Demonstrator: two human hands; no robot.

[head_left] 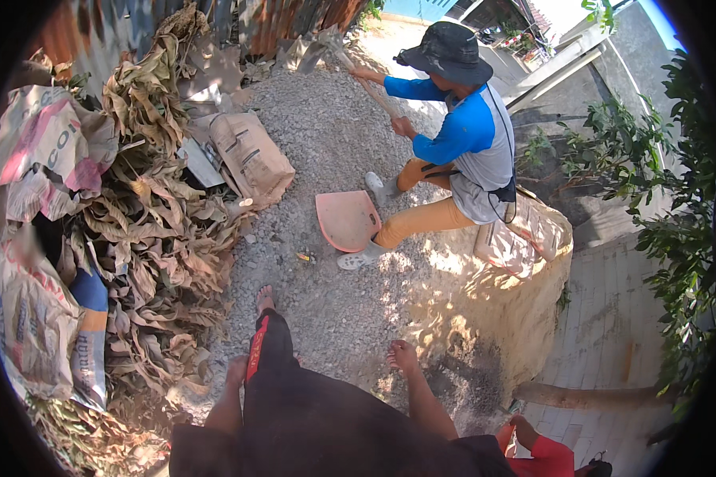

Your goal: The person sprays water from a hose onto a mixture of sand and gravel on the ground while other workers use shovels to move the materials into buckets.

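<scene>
My left hand (237, 370) hangs beside my dark trouser leg, over the gravel; its fingers are hard to make out. To the right, my right hand (402, 356) hangs loosely, fingers slightly bent and apart, with nothing in it. Ahead of me lies a pinkish plastic carrying scoop (347, 222), flat on the gravel (294, 143) by a co-worker's boots. That co-worker (461, 127), in a dark hat and a blue and grey shirt, grips a shovel (366, 78) with both hands. Its blade rests at the top of the gravel pile.
Dry leaves (151, 262) and torn sacks (36, 310) are heaped at left. A brown paper bag (250, 155) lies on the gravel. At right are more bags (513, 242), a drop to paving (597, 318), and a log (589, 396). Another person's red sleeve (545, 459) shows lower right.
</scene>
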